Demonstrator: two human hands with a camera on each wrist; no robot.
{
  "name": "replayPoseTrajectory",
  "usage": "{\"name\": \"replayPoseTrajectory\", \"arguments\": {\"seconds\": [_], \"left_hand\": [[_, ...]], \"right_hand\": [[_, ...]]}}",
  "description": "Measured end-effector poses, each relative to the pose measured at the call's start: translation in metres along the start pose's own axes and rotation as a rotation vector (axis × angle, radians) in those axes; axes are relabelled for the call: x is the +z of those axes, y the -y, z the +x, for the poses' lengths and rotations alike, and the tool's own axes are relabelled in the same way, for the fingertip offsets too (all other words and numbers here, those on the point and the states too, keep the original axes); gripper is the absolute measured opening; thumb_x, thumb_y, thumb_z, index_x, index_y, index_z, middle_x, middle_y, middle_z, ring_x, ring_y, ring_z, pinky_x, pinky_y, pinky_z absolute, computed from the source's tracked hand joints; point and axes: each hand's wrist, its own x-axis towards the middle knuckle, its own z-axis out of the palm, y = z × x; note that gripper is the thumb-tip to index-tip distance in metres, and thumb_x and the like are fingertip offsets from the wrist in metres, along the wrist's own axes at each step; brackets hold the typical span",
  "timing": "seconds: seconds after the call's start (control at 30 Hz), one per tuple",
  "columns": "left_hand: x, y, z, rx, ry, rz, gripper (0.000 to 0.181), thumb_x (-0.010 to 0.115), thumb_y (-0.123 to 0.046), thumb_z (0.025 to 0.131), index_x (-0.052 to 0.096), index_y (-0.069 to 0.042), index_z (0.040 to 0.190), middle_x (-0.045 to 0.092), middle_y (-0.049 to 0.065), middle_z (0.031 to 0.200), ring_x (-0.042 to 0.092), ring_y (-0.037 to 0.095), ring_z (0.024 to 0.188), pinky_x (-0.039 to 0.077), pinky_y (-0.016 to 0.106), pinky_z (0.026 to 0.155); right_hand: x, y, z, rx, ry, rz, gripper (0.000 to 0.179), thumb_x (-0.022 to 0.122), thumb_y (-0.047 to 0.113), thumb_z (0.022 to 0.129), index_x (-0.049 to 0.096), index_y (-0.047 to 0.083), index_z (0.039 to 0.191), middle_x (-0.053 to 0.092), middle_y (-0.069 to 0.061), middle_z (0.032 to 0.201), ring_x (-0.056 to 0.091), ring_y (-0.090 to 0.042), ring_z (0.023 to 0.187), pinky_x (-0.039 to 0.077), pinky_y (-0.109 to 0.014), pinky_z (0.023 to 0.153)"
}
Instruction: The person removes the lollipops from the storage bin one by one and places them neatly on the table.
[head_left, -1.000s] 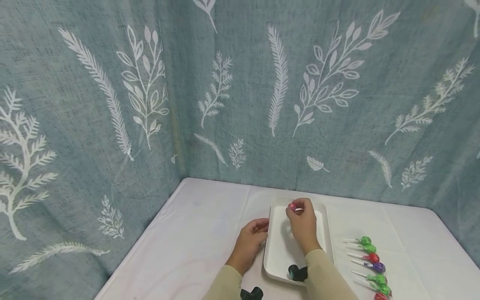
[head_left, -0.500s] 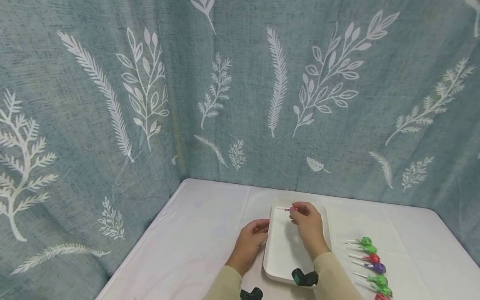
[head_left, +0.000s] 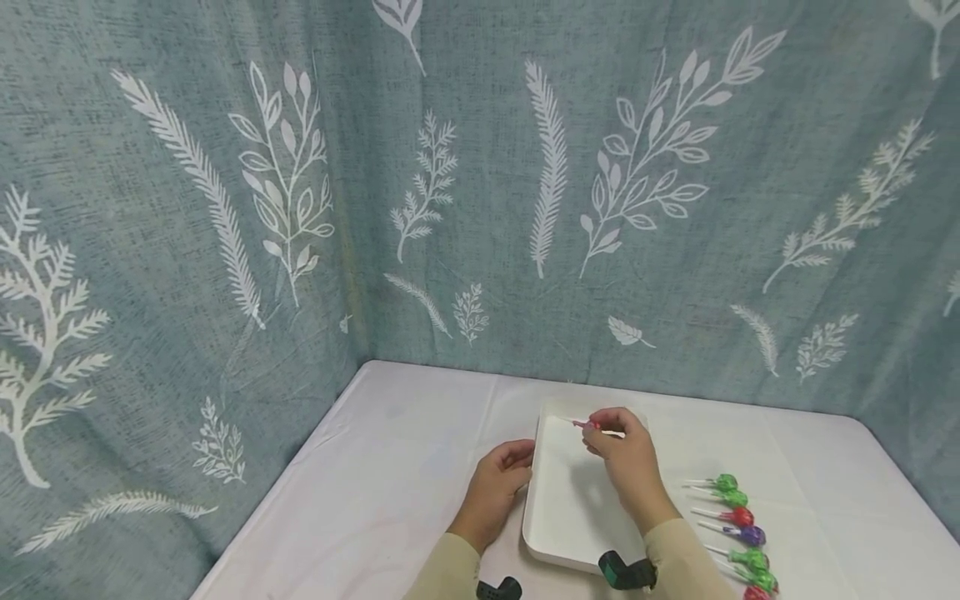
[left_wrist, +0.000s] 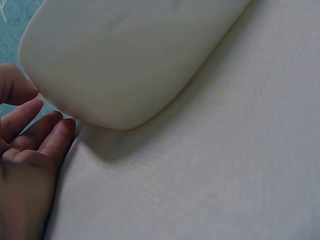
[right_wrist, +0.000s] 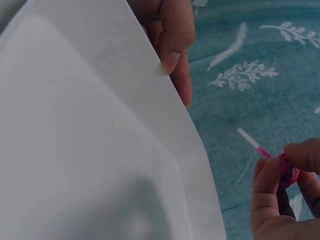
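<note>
My right hand (head_left: 626, 450) is over the far part of a white rectangular tray (head_left: 573, 500). Its thumb and fingertips pinch a red-pink wrapped lollipop (right_wrist: 288, 170) by the candy end. The thin white stick points left in the head view. At the tray's left side is my left hand (head_left: 501, 483), a digit lapping over the rim in the right wrist view. From the left wrist view, fingertips (left_wrist: 65, 127) of this hand touch the tray's outer wall. The tray floor under the right hand shows only a shadow.
Right of the tray lies a column of lollipops on the white tablecloth (head_left: 420, 442): green ones (head_left: 726, 482), a red one (head_left: 741, 517), a purple one (head_left: 752, 536), and more near the bottom edge. A blue-green leaf-patterned curtain (head_left: 495, 200) stands behind and at the left.
My right hand has shifted slightly right and turned the lollipop: its stick pointed right a second ago and points left now. The left hand stays at the tray's side.
</note>
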Motion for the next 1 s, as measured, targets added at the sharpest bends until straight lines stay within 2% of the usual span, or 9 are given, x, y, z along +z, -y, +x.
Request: {"name": "replayPoseTrajectory", "arguments": {"seconds": [0.37, 0.63, 0.73, 1.0], "left_hand": [[0.0, 0.0, 0.0, 0.01, 0.002, -0.011, 0.051, 0.065, -0.002, 0.091, 0.065, 0.003, 0.141, 0.067, 0.018, 0.142, 0.061, 0.036, 0.137, 0.052, 0.043, 0.113], [-0.001, 0.001, 0.002, 0.006, 0.004, 0.024, 0.049, 0.065, -0.003, 0.092, 0.066, 0.0, 0.141, 0.068, 0.014, 0.142, 0.062, 0.033, 0.136, 0.052, 0.041, 0.112], [-0.001, 0.003, 0.003, 0.011, 0.009, 0.006, 0.049, 0.065, -0.002, 0.092, 0.066, 0.001, 0.141, 0.068, 0.014, 0.142, 0.062, 0.033, 0.136, 0.053, 0.041, 0.112], [-0.001, 0.006, 0.003, 0.016, 0.011, -0.007, 0.05, 0.065, -0.002, 0.092, 0.065, 0.002, 0.142, 0.067, 0.015, 0.142, 0.062, 0.034, 0.136, 0.053, 0.04, 0.111]], "right_hand": [[-0.014, 0.001, -0.013, 0.005, 0.049, 0.08, 0.021, 0.067, -0.004, 0.103, 0.062, -0.011, 0.121, 0.06, -0.021, 0.117, 0.073, -0.037, 0.106, 0.064, -0.029, 0.089], [-0.037, 0.003, -0.03, 0.03, 0.067, 0.082, 0.022, 0.07, 0.002, 0.104, 0.065, -0.009, 0.122, 0.064, -0.021, 0.118, 0.077, -0.029, 0.099, 0.064, -0.031, 0.09], [-0.045, 0.004, -0.036, 0.039, 0.06, 0.082, 0.023, 0.071, 0.002, 0.104, 0.064, -0.01, 0.123, 0.064, -0.021, 0.118, 0.077, -0.024, 0.096, 0.064, -0.032, 0.089], [-0.062, -0.001, -0.044, 0.052, 0.027, 0.08, 0.023, 0.07, -0.003, 0.103, 0.063, -0.012, 0.124, 0.066, -0.021, 0.114, 0.077, -0.023, 0.093, 0.065, -0.032, 0.087]]}}
